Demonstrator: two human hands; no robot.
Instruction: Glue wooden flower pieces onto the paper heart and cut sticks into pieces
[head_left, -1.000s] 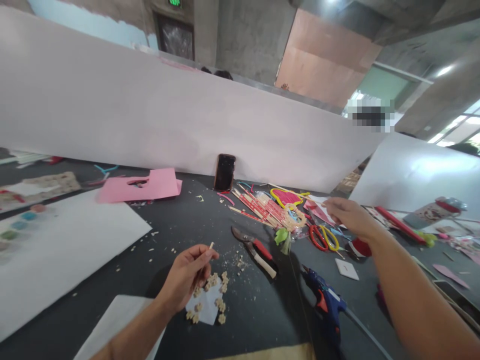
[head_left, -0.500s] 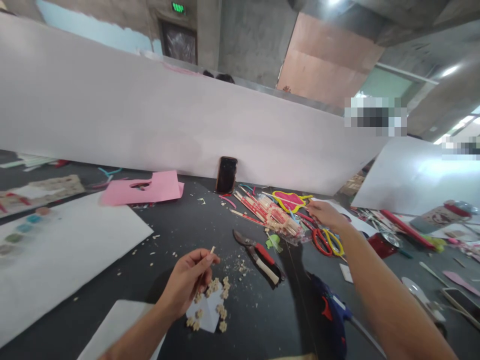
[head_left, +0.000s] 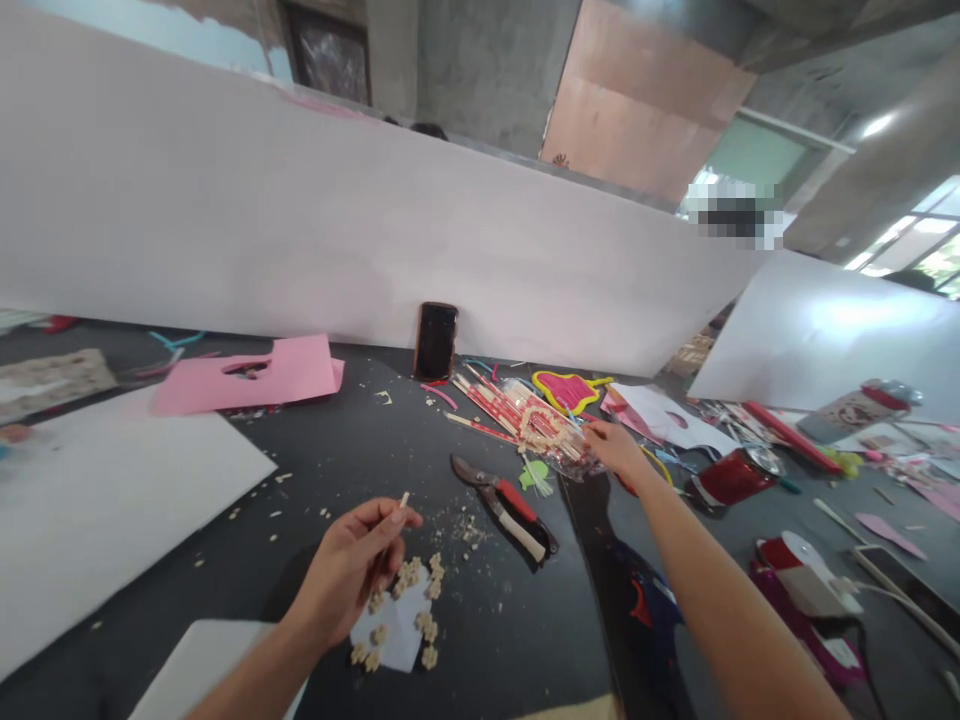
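My left hand [head_left: 360, 560] is closed round a thin wooden stick [head_left: 405, 499], whose pale tip shows above the fingers. Just beside it, small beige flower-like pieces [head_left: 428, 628] lie on and around a white paper [head_left: 397, 640]. Over at the right, my right hand [head_left: 616, 447] is at the edge of a plastic bag of red-and-white sticks [head_left: 499, 400]; its fingers are bent, and whether they grip anything is hidden. Pruning shears [head_left: 517, 510] with red and white handles lie between the hands. A beige ring-shaped piece [head_left: 545, 428] rests on the bag.
A phone [head_left: 436, 341] leans against the white divider [head_left: 300, 220]. Pink paper [head_left: 300, 375] and a large white sheet [head_left: 135, 500] lie left. Rightward are a pink-and-yellow shape [head_left: 566, 390], a red can [head_left: 735, 478] and a blue glue gun [head_left: 645, 600] partly under my arm.
My right hand has moved left and down from above the scissors to the edge of the stick bag. The view has shifted a little. My left hand keeps its hold on the stick.
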